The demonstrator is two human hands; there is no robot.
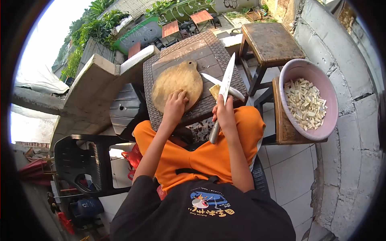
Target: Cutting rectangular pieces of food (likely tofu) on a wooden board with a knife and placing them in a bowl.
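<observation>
My left hand (pixel 177 104) rests palm down on a round wooden cutting board (pixel 169 79) with a short holed handle. Its fingers are bent, and whatever might lie beneath them is hidden. In my right hand (pixel 223 113) is a large kitchen knife (pixel 228 75), gripped near the join of blade and metal handle, tip pointing away from me. Under and beside its blade, a second knife (pixel 238 92) lies on the woven-edge table (pixel 208 49). A pale yellowish piece (pixel 214 91), its kind unclear, sits just left of the raised blade.
At right, a pink plastic basin (pixel 330 120) of small pale cut pieces (pixel 306 104) stands on a wooden stool (pixel 280 126). Another wooden stool (pixel 270 42) is beyond it, along a grey block wall (pixel 346 150). A black plastic chair (pixel 81 162) stands at left.
</observation>
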